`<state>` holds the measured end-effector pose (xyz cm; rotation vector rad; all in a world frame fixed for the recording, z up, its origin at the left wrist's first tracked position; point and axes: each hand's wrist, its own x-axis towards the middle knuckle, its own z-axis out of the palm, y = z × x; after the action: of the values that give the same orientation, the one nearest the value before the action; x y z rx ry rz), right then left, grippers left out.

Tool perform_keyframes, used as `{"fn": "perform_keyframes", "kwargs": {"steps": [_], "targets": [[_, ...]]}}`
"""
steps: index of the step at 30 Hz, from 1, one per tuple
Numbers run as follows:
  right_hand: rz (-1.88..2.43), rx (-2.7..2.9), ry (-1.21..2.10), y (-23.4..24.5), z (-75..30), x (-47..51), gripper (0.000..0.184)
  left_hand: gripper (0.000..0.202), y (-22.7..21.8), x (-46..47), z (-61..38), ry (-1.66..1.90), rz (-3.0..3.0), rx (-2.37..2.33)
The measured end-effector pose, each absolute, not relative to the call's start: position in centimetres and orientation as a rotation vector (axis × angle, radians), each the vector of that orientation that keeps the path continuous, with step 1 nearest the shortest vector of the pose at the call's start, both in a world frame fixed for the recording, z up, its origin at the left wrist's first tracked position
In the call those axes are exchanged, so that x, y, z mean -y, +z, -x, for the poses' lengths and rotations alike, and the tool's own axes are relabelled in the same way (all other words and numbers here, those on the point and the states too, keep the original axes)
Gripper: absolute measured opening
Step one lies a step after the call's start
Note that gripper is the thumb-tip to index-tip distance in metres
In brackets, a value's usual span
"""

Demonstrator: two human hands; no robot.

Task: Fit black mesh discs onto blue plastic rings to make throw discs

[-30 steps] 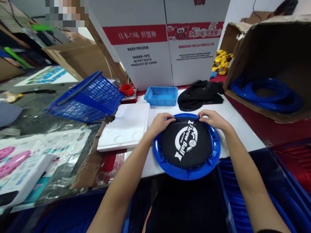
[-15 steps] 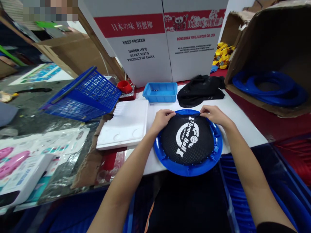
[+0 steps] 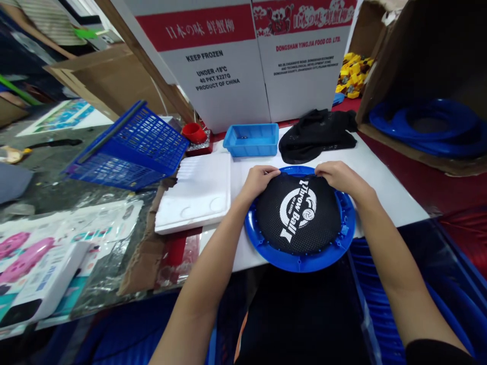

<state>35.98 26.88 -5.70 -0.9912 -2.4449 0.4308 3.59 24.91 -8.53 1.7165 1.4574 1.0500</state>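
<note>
A blue plastic ring [image 3: 300, 264] lies at the front of the white work surface, its near edge reaching past the table edge. Across its middle is a round black mesh net [image 3: 323, 225] printed with "Throw Ball". My left hand [image 3: 262, 178] pinches the net's edge at the far left of the ring, fingers closed. At the far right, my right hand [image 3: 337, 176] pinches the same edge between thumb and fingers. Behind the ring lies a pile of black mesh [image 3: 317, 134], with a light blue tray [image 3: 251, 141] to its left.
A white foam slab [image 3: 198, 190] and a tilted blue basket [image 3: 129, 147] stand on the left. A large white carton [image 3: 232, 66] closes off the back. On the right, an open cardboard box holds blue rings [image 3: 429, 124]. Yellow parts [image 3: 353, 76] lie behind it.
Both hands keep their pinch on the net's edge, with little movement along the rim. The view has shifted slightly, so ring and hands appear a bit further right.
</note>
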Motion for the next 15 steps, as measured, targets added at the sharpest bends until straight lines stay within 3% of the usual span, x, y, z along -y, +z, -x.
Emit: {"fn": "perform_keyframes", "kwargs": {"steps": [6, 15], "targets": [[1.198, 2.368, 0.578, -5.6, -36.2, -27.3, 0.023, 0.027, -7.9, -25.0, -3.6, 0.993, -1.765, -1.396], [1.156, 2.311, 0.872, -6.2, -37.0, -28.2, 0.02, 0.025, -7.6, -24.3, -3.4, 0.848, -1.836, -1.272]]}}
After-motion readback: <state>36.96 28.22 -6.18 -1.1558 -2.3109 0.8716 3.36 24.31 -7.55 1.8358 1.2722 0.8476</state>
